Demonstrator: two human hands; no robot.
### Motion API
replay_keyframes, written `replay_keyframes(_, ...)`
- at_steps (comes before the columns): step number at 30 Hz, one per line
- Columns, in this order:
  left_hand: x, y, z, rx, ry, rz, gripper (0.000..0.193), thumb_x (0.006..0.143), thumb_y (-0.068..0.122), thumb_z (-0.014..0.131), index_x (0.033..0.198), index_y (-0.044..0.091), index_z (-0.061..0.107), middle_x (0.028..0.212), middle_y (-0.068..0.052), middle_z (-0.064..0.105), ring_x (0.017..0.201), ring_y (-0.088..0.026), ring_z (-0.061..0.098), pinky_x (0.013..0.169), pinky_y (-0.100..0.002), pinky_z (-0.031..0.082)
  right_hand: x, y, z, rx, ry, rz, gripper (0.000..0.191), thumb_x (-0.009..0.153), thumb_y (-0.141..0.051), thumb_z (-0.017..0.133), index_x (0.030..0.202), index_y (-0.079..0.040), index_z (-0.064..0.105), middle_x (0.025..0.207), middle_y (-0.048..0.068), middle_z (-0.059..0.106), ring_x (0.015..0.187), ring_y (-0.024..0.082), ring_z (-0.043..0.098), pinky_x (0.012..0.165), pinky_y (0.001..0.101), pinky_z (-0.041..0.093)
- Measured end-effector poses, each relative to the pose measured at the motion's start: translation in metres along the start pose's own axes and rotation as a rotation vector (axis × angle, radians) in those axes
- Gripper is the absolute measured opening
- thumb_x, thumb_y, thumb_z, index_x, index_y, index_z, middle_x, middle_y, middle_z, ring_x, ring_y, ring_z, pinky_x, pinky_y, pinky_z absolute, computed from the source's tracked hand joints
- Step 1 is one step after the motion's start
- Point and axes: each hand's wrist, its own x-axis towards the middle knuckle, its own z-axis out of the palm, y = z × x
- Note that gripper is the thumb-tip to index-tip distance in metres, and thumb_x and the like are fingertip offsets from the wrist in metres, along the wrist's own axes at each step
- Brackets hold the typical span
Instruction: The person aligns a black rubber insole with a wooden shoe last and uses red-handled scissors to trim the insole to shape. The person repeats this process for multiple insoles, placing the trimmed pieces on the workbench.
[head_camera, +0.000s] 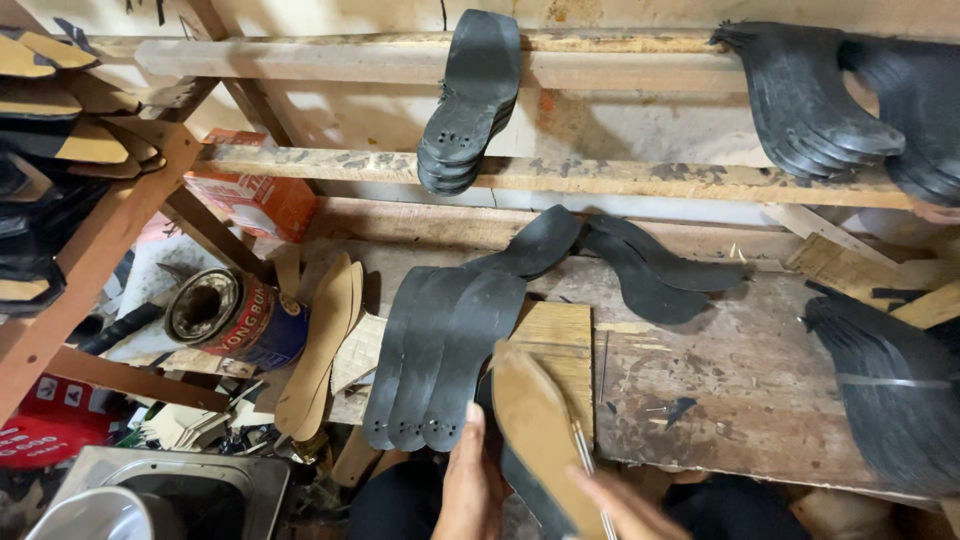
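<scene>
My left hand (468, 487) holds a tan shoe insole (537, 435) with a black sole layer under it, at the bottom centre of the view. My right hand (625, 508) grips a thin metal tool (585, 460) laid against the insole's right edge. Just left of the insole, three black rubber soles (440, 350) lie fanned on the worn wooden workbench (720, 380).
More black soles (650, 270) lie at the back of the bench, a stack (895, 385) at the right, others hang on wooden rails (470, 95). Tan insoles (322, 345), a tipped glue can (235, 318) and an orange box (255, 195) sit left. A metal bin (160, 497) is at bottom left.
</scene>
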Motion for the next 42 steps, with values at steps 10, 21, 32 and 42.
replay_keyframes(10,0.049,-0.041,-0.05,0.154,-0.129,0.159,0.064,0.104,0.05,0.056,0.122,-0.01,0.067,0.062,-0.012,0.056,0.041,-0.017,0.05,0.036,-0.03,0.043,0.068,0.006,-0.056,-0.442,0.14,0.173,0.064,0.074,-0.023,0.079,0.133,-0.007,0.061,0.129,0.017,0.068,0.119,0.032,0.065,0.1,0.0383,0.05)
replay_keyframes(21,0.002,-0.011,-0.006,-0.413,-0.72,-0.021,0.047,0.108,0.033,0.043,0.128,-0.007,0.058,0.096,-0.016,0.069,0.076,-0.025,0.065,0.061,-0.035,0.051,0.054,-0.026,-0.054,0.066,0.063,0.345,0.028,0.092,-0.017,0.066,0.117,-0.005,0.074,0.101,0.008,0.078,0.098,0.02,0.074,0.089,0.0317,0.058)
replay_keyframes(32,0.007,-0.022,-0.016,0.488,-0.158,0.613,0.047,0.107,0.035,0.047,0.109,-0.006,0.071,0.096,-0.003,0.069,0.089,-0.007,0.06,0.079,-0.023,0.05,0.051,-0.036,-0.032,0.109,-0.09,0.092,0.014,0.09,-0.014,0.07,0.095,-0.002,0.075,0.079,0.005,0.078,0.077,0.018,0.073,0.069,0.0317,0.059)
replay_keyframes(42,0.01,-0.018,-0.013,0.205,-0.097,0.356,0.042,0.104,0.037,0.047,0.094,0.002,0.069,0.068,-0.004,0.06,0.054,-0.011,0.053,0.046,-0.027,0.044,0.042,-0.031,-0.035,0.068,-0.106,0.005,0.014,0.093,-0.016,0.067,0.096,-0.004,0.073,0.077,0.004,0.076,0.074,0.019,0.071,0.071,0.0338,0.058)
